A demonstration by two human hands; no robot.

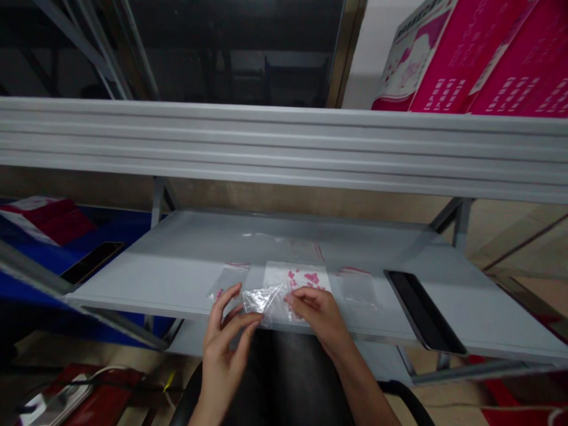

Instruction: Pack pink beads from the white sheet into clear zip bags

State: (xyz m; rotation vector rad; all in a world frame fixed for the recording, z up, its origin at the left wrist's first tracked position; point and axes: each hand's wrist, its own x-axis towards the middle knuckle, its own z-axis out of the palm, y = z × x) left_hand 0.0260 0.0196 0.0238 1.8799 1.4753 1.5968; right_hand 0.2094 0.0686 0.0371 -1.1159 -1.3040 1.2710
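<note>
- Head camera, looking down: I see two bare hands at the near edge of a grey table (151,266), a crumpled clear bag (261,300) between them.
- Left hand (222,348): its thumb and forefinger tips come close to each other at the bag's lower part, the other fingers curved and spread apart beyond its left side. I cannot tell whether the film is caught between the tips.
- Right hand (326,318): its thumb and forefinger tips are drawn in near each other at the bag's right side, the other fingers curled. From here I cannot make out what, if anything, they are clamped on.
- White paper (274,273) lies behind the clear bag, with pink beads (312,277) scattered over its right half, just beyond the right fingertips.
- Left bag (233,276): flat on the table, red strip along its far edge, a few pink bits near its lower corner, just beside the left fingers.
- Right bag (357,285): also flat with a red strip, to the right of the paper.
- Black tray (426,313): farther right, slanting across the table's near edge.
- Pink boxes (465,65) stand on the upper shelf (275,145), top right of my view.
</note>
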